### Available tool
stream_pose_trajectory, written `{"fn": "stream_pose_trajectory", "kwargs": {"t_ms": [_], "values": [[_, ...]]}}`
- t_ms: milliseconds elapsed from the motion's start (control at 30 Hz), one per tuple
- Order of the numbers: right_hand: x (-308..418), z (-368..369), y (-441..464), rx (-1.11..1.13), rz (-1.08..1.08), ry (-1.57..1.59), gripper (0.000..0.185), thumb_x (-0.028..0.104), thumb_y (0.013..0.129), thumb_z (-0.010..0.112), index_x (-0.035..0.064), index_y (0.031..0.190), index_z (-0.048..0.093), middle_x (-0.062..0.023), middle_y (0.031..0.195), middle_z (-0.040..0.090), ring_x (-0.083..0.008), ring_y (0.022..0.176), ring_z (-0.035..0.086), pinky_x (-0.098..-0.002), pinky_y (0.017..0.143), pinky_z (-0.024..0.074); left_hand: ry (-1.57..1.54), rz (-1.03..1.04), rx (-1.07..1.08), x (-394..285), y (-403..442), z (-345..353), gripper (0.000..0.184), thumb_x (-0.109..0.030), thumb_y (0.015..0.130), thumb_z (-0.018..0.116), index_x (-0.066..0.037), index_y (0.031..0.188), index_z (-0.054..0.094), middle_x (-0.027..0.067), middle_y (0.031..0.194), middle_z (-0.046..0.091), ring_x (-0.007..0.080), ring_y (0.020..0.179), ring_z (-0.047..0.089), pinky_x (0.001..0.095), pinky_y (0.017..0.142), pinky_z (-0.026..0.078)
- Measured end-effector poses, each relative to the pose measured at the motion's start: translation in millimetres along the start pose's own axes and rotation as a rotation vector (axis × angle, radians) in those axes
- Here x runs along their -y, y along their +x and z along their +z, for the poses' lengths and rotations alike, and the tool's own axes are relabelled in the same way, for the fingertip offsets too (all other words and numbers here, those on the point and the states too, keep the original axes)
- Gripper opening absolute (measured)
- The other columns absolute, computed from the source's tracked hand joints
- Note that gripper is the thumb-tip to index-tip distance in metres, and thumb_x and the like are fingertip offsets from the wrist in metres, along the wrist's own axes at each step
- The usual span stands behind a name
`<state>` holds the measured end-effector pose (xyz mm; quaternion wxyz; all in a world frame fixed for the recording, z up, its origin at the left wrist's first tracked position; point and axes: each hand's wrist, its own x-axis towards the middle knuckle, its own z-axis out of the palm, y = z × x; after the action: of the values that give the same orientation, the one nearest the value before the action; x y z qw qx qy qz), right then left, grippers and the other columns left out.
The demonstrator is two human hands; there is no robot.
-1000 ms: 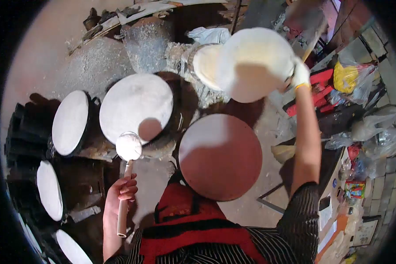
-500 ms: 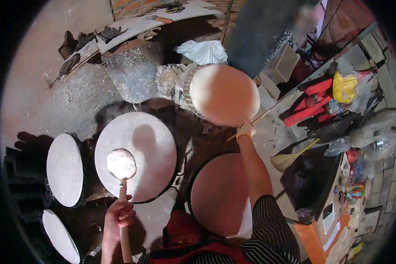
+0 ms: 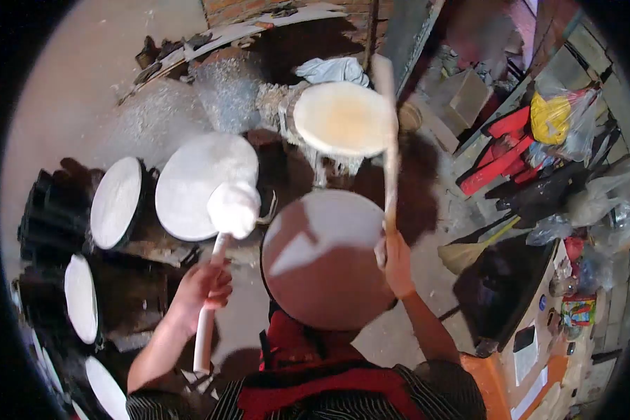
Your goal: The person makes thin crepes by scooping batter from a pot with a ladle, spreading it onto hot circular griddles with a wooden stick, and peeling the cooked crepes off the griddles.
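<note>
My left hand (image 3: 206,287) is wrapped round the pale handle of a ladle (image 3: 234,210). Its round, bright white head is blurred and overlaps the edge of a large white round surface (image 3: 192,175). In my right hand (image 3: 397,262) is a long, flat wooden paddle (image 3: 389,161), held upright beside the right rim of a round tub (image 3: 343,119) with a cream-coloured surface. Directly in front of my body lies another large round surface (image 3: 329,273), partly in shadow. What the ladle's head contains, if anything, I cannot make out.
More white round surfaces (image 3: 116,203) on dark stands line the left side. A white cloth (image 3: 332,71) lies behind the tub. To the right are a straw broom (image 3: 462,256), red items (image 3: 493,168), plastic bags and an orange-edged table (image 3: 488,378) with a phone.
The view has shifted. My left hand has lifted the ladle nearer the middle. My right hand has swung the paddle from slanting low beside the tub to upright.
</note>
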<state>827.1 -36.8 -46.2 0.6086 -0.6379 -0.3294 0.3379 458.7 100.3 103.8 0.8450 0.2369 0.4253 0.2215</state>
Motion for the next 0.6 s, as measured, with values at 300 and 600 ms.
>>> {"fn": "stream_pose_trajectory", "kwargs": {"t_ms": [300, 600], "values": [[90, -119, -168, 0.280, -0.247, -1.172, 0.048, 0.018, 0.091, 0.050, 0.0187, 0.138, 0.043, -0.0116, 0.090, 0.061, -0.0236, 0.067, 0.061, -0.0369, 0.058, 0.0480, 1.531, 0.725, 0.048, 111, 24, 133, 0.020, -0.005, 0.078, 0.061, 0.003, 0.094, 0.053, 0.0166, 0.068, 0.055, 0.0227, 0.069, 0.062, 0.0359, 0.062, 0.046], [-58, -123, -285, -0.082, 0.082, -0.502, 0.039, 0.022, 0.090, 0.053, 0.0151, 0.129, 0.052, -0.0119, 0.074, 0.055, -0.0187, 0.062, 0.054, -0.0342, 0.055, 0.0426, 1.070, 0.558, -0.293, 245, 141, 132, 0.020, -0.010, 0.071, 0.060, 0.004, 0.085, 0.057, 0.0222, 0.073, 0.062, 0.0381, 0.072, 0.063, 0.0419, 0.066, 0.049]]}}
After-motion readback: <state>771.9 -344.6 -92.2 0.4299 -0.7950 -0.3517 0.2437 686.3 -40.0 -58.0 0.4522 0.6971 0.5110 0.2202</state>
